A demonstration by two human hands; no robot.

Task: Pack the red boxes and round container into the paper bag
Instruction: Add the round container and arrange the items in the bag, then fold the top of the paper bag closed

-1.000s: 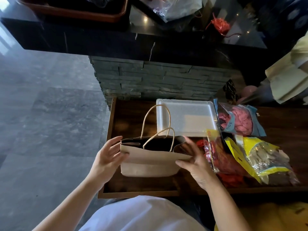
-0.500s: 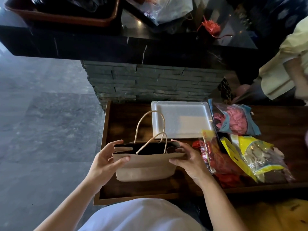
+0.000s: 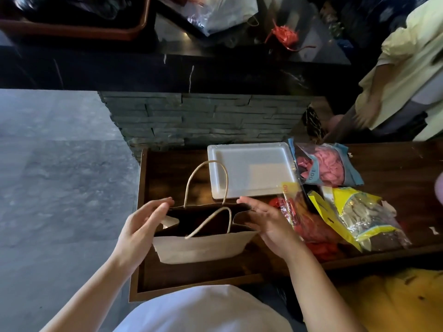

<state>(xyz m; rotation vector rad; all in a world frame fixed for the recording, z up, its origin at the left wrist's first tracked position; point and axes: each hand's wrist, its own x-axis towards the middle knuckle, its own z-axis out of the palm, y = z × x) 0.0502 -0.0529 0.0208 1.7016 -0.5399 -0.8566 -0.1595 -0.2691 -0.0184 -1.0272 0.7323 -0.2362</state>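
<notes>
A brown paper bag (image 3: pixel 201 245) with twisted cord handles stands upright on the dark wooden table (image 3: pixel 167 178), its mouth spread wide and its inside dark. My left hand (image 3: pixel 141 226) rests at the bag's left end with its fingertips at the rim. Against the bag's right end lies my right hand (image 3: pixel 268 219), fingers straight and apart. Neither hand grips anything. I cannot make out any red box or round container in the bag or on the table.
A white foam tray (image 3: pixel 249 171) lies just behind the bag. Right of it are a pack of pink items (image 3: pixel 328 166), a yellow packet (image 3: pixel 357 212) and a clear pack of red items (image 3: pixel 309 226). Another person in a pale yellow top (image 3: pixel 407 68) stands at the far right. The table's left edge (image 3: pixel 140 212) drops to grey floor.
Both hands have let go of the bag's ends and opened flat. The bag's mouth is spread wider, and one handle has dropped across the opening.
</notes>
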